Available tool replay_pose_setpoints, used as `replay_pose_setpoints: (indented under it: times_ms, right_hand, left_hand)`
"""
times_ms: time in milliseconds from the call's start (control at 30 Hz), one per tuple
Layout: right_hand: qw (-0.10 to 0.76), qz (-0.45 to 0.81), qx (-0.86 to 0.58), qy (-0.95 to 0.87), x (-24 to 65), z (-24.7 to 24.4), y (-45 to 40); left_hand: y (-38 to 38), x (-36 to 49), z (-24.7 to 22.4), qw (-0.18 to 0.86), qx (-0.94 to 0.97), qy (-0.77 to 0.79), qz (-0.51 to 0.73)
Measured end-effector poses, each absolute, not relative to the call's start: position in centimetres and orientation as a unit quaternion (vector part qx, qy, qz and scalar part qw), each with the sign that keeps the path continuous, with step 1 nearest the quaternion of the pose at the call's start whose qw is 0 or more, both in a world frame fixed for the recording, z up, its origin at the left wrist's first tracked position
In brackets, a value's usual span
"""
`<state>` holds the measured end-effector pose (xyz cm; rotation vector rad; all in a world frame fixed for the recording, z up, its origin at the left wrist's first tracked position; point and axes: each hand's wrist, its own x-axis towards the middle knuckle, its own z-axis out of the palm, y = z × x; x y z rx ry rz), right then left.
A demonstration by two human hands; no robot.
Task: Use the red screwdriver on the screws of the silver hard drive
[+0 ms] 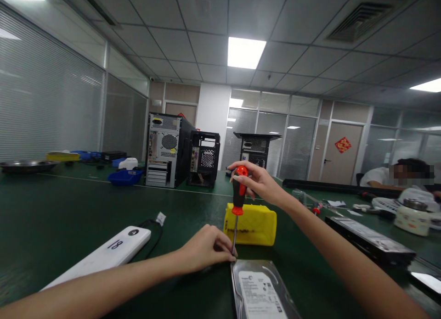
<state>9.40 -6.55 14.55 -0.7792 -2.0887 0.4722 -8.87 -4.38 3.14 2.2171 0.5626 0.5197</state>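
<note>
My right hand (257, 181) grips the red and black handle of a screwdriver (238, 190), which stands nearly upright with its shaft pointing down. The shaft reaches the far left corner of a hard drive (263, 291), a silver unit with a white label lying on the table. At that same corner my left hand (212, 248) is closed, its fingertips pinched together beside the lower end of the shaft. Whether they hold the shaft or a small part there is hidden. Just behind the drive sits a yellow block-like object (258, 225) with dark writing.
A white power bank-like device (110, 250) marked 18 lies left on the green table (86, 209). Computer cases (165, 149) and a blue tray (124, 177) stand farther back. On the right are another drive (372, 236), a jar (412, 218) and a seated person (375, 176).
</note>
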Motion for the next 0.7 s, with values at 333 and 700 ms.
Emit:
replay_pose_setpoints:
  times_ms: [333, 700]
  right_hand:
    - [0.423, 0.191, -0.310, -0.830, 9.51, 14.38, -6.14]
    - [0.415, 0.190, -0.312, -0.834, 9.80, 14.47, -6.08]
  left_hand:
    - [-4.57, -8.96, 3.10, 0.381, 0.872, 0.224, 0.212]
    - [-4.15, -8.97, 2.90, 0.404, 0.866, 0.209, 0.207]
